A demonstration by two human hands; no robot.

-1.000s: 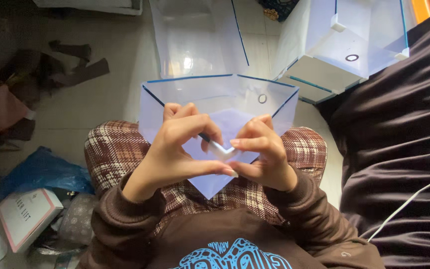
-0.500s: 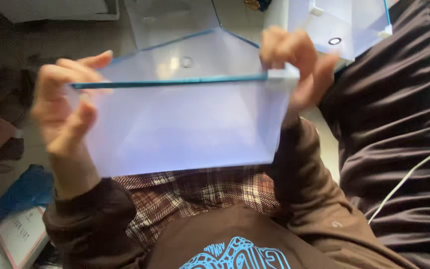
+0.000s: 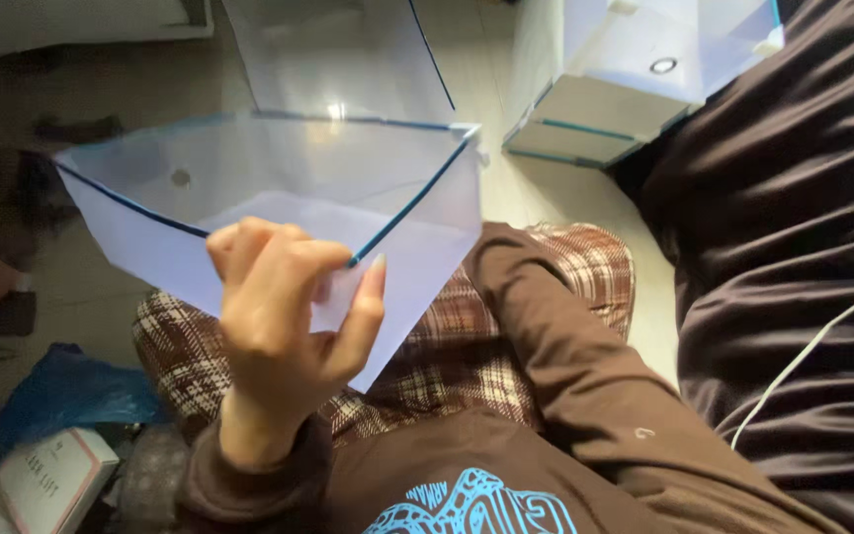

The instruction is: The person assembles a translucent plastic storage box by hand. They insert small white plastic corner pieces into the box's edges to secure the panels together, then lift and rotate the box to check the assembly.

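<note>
A translucent, pale-blue plastic box shell (image 3: 279, 198), made of thin flat panels edged with dark blue strips, hangs above the seated person's plaid-trousered lap (image 3: 506, 336), open side up and turned with one corner toward the camera. The left hand (image 3: 284, 316) grips that near corner, fingers curled over the rim and thumb pressed against the outer panel. Half a second ago both hands held the shell up by its two ends, one broad panel facing the camera; a second ago both pinched a white corner piece at its near point. Now the right hand is out of sight: only its brown sleeve (image 3: 555, 336) shows, running up under the shell's right side, so whether it holds anything cannot be told.

A small round hole (image 3: 181, 178) pierces the shell's far-left panel, and a white plastic corner connector (image 3: 469, 131) caps its far-right corner. The panels look smooth and faintly glossy, catching light from the floor.

Beyond it, a loose clear sheet with a dark blue edge (image 3: 348, 59) lies on the pale tiled floor (image 3: 506, 188). To the upper right stands a finished stack of similar translucent boxes (image 3: 635, 89). A dark brown, creased fabric (image 3: 793, 247) covers the right, crossed by a white cable (image 3: 822, 366). At lower left lie a crumpled blue plastic bag (image 3: 61, 391) and a white, pink-edged booklet (image 3: 46, 480).
</note>
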